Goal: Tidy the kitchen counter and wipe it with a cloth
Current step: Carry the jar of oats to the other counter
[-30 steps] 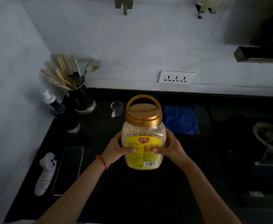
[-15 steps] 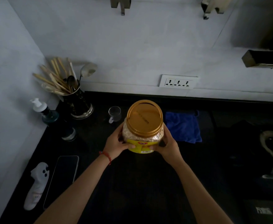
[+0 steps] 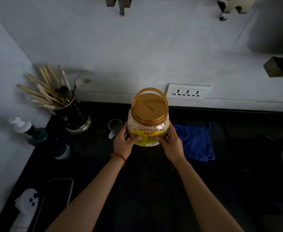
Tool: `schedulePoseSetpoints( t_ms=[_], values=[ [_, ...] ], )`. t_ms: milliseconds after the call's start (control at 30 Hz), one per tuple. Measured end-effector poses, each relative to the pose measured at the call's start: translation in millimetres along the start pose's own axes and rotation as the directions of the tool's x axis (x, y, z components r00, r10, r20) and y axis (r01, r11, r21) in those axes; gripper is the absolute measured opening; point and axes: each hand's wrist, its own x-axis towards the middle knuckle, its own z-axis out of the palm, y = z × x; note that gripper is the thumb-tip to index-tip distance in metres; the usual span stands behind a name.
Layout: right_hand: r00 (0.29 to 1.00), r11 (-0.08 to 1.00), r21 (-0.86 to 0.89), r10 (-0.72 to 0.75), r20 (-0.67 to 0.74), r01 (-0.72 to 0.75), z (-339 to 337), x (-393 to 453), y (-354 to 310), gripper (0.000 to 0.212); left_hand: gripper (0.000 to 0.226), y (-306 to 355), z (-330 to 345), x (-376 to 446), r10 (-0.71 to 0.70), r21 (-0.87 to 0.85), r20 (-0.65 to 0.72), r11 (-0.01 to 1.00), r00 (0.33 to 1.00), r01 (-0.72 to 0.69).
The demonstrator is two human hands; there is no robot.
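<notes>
Jar [image 3: 148, 121] gripped between left hand [image 3: 123, 143] and right hand [image 3: 171, 145].

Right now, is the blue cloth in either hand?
No, the blue cloth lies on the counter while both hands hold the oats jar.

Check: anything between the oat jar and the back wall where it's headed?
Nothing visible. Both hands, left and right, grip the oat jar; the dark counter strip behind it looks bare. The small glass cup sits to its left, the blue cloth to its right, neither behind it.
</notes>
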Motion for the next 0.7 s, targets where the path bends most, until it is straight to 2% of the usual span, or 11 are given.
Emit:
schedulePoseSetpoints(
  t_ms=[467, 700],
  values=[
    [0.999, 0.996, -0.075, 0.040, -0.006, -0.040, 2, 30, -1, 0.070, 0.069, 5, 11, 25, 0.021, 0.043, -0.012, 0.999, 1.000, -0.021],
    [1.000, 0.989, -0.144, 0.019, -0.019, -0.022, -7, 11, -9, 0.049, 0.059, 6, 11, 12, 0.017, 0.160, -0.087, 0.987, 0.996, -0.003]
  ],
)
